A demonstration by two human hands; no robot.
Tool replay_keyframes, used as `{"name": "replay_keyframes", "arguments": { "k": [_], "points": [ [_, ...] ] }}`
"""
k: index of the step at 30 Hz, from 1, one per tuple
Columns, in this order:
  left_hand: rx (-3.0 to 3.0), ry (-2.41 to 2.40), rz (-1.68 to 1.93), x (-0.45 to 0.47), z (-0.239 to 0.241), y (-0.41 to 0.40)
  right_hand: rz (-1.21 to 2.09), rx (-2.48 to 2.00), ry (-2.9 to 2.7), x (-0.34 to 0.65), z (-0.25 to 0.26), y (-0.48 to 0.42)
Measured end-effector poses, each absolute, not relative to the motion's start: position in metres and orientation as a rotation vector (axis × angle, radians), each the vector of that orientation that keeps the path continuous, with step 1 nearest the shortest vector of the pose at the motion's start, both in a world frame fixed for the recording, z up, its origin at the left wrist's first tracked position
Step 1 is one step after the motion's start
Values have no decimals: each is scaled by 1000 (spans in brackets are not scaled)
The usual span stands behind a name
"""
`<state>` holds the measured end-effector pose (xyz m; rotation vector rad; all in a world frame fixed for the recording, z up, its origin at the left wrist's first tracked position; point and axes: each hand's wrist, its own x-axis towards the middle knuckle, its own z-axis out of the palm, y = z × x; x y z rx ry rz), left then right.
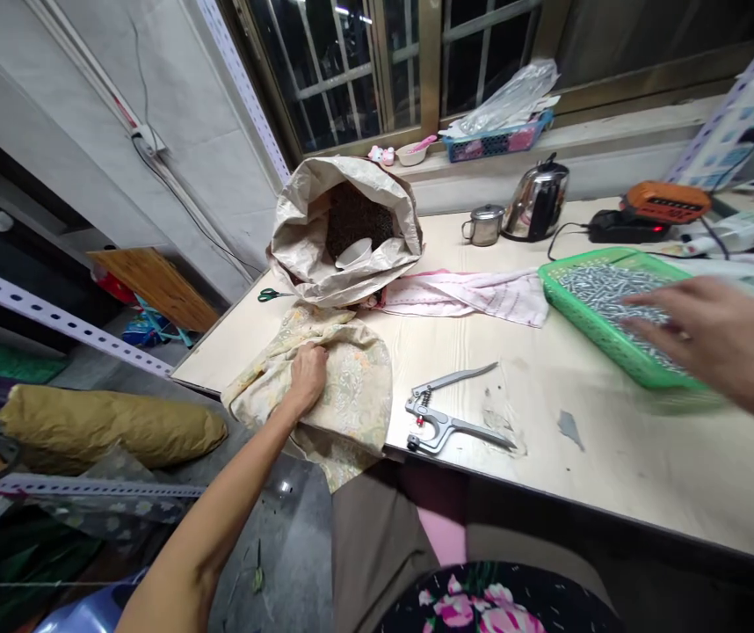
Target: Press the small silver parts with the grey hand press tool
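Listing, head view, single entry. Item: patterned cloth (358, 378), rumpled, at the near left edge of the surface (620, 479), one part hanging over that edge. Left hand (309, 378): fingers curled and clamped on the cloth. Right hand (726, 343): blurred, fingers stretched and apart above the green basket (589, 337); whether a small piece sits between them cannot be told. Basket contents: small metal pieces (605, 286), a plentiful stock.

Item: metal pliers (441, 429), unheld, lying between cloth and basket with handles spread. Beside them, clear film; further right, a grey scrap (570, 428).

Behind the cloth: wide-mouthed sack (288, 220) with dark contents (360, 211) and a white cup (354, 253) inside; scissors (270, 295) just beside it; pink-and-white cloth (473, 294) spread toward the basket. To the rear: steel mug (486, 226), kettle (535, 204), orange battery (665, 200).

Condition of the work, as judged: in progress. Done: cloth in grip, basket within reach. Outstanding: pliers not taken up, metal pieces largely in the basket. Any metal piece fixed to the cloth: not discernible.
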<state>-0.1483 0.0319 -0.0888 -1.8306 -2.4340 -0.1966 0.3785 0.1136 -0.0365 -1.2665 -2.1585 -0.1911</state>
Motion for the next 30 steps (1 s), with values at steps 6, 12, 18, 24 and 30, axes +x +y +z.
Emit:
{"name": "replay_keyframes", "arguments": {
  "k": [6, 12, 18, 24, 30],
  "points": [
    [-1834, -2409, -193, -143, -75, 32, 507, -952, -2592, 262, -72, 27],
    [-2051, -2518, -778, -96, -59, -7, 368, -921, -2786, 231, -91, 14],
    [-2233, -2898, -1445, -21, -66, -49, 46, -828, -2686, 234, -110, 12],
    [-2131, -3136, -1501, -4, -89, -50, -182, -764, -2606, 235, -101, 3],
    [-2169, -3167, -1336, -6, -90, -46, -212, -756, -2578, 235, -96, 0]
  ]
}}
